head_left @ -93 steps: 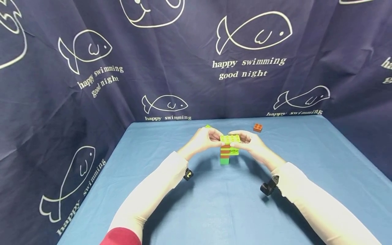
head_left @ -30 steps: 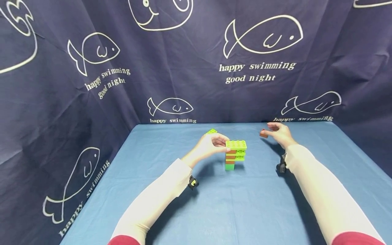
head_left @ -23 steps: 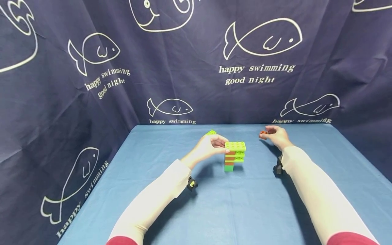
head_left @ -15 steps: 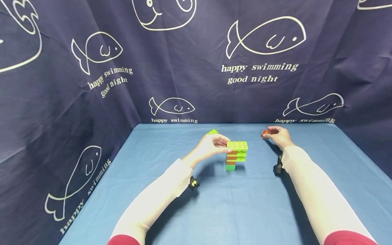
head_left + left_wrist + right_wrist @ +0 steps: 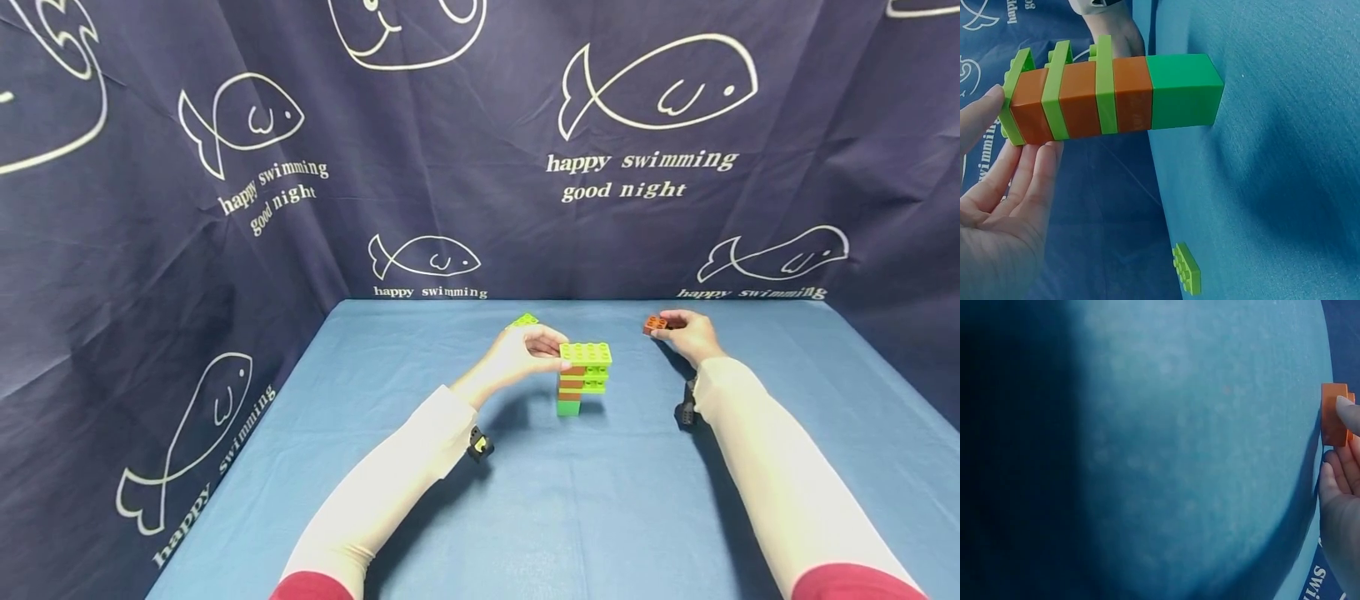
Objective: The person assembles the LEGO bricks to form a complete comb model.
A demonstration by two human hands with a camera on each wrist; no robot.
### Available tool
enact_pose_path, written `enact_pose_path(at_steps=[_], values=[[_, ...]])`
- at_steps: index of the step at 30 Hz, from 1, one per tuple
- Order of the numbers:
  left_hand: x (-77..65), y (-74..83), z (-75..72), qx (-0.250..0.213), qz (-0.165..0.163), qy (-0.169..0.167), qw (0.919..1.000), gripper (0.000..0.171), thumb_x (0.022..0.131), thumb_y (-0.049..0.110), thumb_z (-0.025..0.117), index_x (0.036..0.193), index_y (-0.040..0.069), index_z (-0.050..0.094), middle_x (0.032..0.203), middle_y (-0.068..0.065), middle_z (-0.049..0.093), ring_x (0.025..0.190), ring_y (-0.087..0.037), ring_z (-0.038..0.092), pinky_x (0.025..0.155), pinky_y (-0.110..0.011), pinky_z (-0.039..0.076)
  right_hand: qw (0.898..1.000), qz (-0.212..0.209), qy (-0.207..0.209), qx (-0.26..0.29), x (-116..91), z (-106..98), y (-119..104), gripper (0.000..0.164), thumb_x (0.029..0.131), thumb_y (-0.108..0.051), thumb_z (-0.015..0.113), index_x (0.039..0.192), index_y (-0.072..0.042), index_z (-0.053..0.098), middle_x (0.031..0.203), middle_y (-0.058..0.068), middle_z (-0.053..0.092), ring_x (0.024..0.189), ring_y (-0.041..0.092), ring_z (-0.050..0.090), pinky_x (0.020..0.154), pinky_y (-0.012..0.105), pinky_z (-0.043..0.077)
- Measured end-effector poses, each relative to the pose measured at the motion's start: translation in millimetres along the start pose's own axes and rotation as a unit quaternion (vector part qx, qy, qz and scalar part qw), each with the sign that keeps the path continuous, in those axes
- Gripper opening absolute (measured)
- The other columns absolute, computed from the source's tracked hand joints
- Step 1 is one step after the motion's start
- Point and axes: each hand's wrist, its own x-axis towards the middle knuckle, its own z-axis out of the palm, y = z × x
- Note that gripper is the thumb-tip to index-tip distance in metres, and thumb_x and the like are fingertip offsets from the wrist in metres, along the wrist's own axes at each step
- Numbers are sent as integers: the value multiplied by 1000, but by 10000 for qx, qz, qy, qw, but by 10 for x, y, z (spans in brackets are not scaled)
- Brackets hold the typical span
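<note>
A tower of toy building bricks (image 5: 570, 385) stands upright on the blue table, green at the bottom, then orange bricks alternating with thin lime plates that stick out to the right. My left hand (image 5: 521, 358) holds its top lime plate, thumb in front and fingers behind; the left wrist view shows thumb and fingertips on the tower's top end (image 5: 1029, 103). Farther back on the right, my right hand (image 5: 692, 337) pinches an orange brick (image 5: 654, 325) with studs up. In the right wrist view the thumb lies across this orange brick (image 5: 1334, 415).
A loose lime plate (image 5: 525, 319) lies behind my left hand, near the back edge of the blue table (image 5: 600, 508). Dark blue curtains (image 5: 465, 150) with white fish drawings hang behind and along the sides. A small black device sits at each wrist.
My right hand has left the tower, gone right and back, and taken hold of the orange brick, which has tilted and turned slightly in the fingers. My left hand has stayed at the tower's top.
</note>
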Motion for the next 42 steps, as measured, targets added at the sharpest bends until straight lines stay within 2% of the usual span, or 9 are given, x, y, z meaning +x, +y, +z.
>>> enact_pose_path(at_steps=[6,15,19,25,27,30,34,38,42], values=[[10,8,4,-90,7,-34,10000,38,75,3,81,111,-3,68,99,-18,70,81,-7,65,81,-23,57,10000,-7,14,-80,11,6,-8,47,92,-9,65,133,8,50,128,32,54,110,32,53,76,16,41],[-20,7,12,-110,-3,-21,9999,38,75,3,81,111,-3,68,98,-18,70,81,-7,65,81,-23,57,9991,205,12,-362,17,28,-45,44,93,-12,64,131,7,52,127,32,54,112,37,52,90,38,43],[-40,26,-10,-26,-42,35,10000,39,76,4,81,112,-1,68,99,-18,70,81,-7,65,81,-23,57,9991,179,64,-389,12,16,-138,45,91,-12,66,128,9,53,127,32,54,110,37,52,85,33,43],[-42,39,0,177,-12,69,9998,39,76,6,81,113,1,68,101,-16,71,83,-7,66,80,-22,56,9999,-136,98,-30,-16,-86,-223,46,87,-12,71,124,11,55,116,30,60,85,12,56,69,14,41],[-41,44,20,317,13,103,9994,39,76,7,82,112,2,69,101,-14,72,85,-8,67,80,-21,56,9993,-291,72,214,-19,-151,-232,46,84,-14,75,119,11,58,105,25,65,78,7,54,64,13,43],[-45,55,34,560,32,215,9982,37,76,11,82,110,5,70,100,-11,73,85,-9,69,78,-20,56,9983,-494,36,295,-17,-228,-278,44,83,-15,76,114,10,59,98,20,65,78,11,56,66,16,43],[-47,67,24,732,-1,359,9967,34,76,14,83,107,7,72,98,-8,74,85,-8,70,77,-19,56,9982,-594,-86,-67,-15,-285,-417,45,86,-18,73,120,9,58,109,24,64,77,3,54,68,15,45],[-54,63,15,712,-76,340,9969,34,76,16,83,106,7,72,98,-7,75,84,-6,70,76,-19,56,9969,-726,-157,-254,-35,-309,-559,44,87,-18,73,120,8,60,103,15,68,70,-8,52,64,11,45],[-68,62,16,623,-105,339,9974,34,75,17,84,106,8,73,97,-6,75,83,-7,69,76,-20,56,9962,-828,-241,-115,-64,-299,-670,43,87,-17,73,119,8,60,93,3,69,68,-11,52,62,10,44]])
